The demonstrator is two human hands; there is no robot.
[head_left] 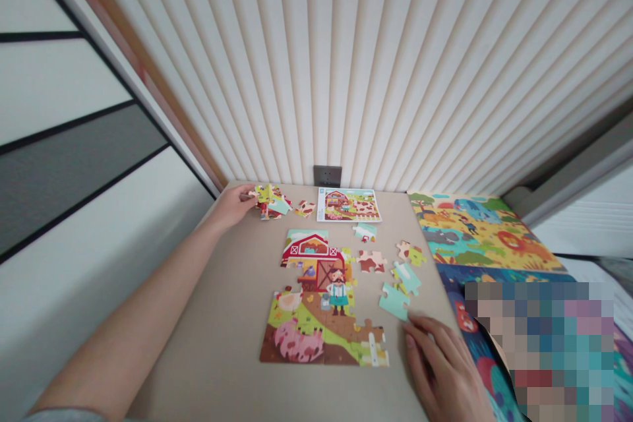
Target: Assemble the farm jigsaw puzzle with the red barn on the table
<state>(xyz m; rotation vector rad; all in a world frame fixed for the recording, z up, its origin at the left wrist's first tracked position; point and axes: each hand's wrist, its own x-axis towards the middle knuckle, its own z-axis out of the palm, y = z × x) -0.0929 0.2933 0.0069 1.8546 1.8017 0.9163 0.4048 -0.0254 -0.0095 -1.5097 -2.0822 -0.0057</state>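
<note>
At the far left of the table, the fingers of my left hand [238, 204] close on the edge of a yellow-green puzzle piece [266, 194] over a small heap of pieces [279, 204]. My right hand [442, 362] rests on the table at the lower right, fingers loosely extended and holding nothing. Its index fingertip is at the edge of a pale mint puzzle piece [394, 301]. Between my hands lies a partly joined farm puzzle [306, 326] with a barn, a farmer, a hen and a pig. Gaps show along its left side and its right edge is uneven.
Behind the puzzle lies a picture card [349, 204] of the farm scene. Loose pieces [372, 261] lie right of the puzzle. Two colourful animal pictures, one a savanna scene [479, 231], line the right side. A ribbed wall [326, 79] with a dark socket [327, 176] stands behind.
</note>
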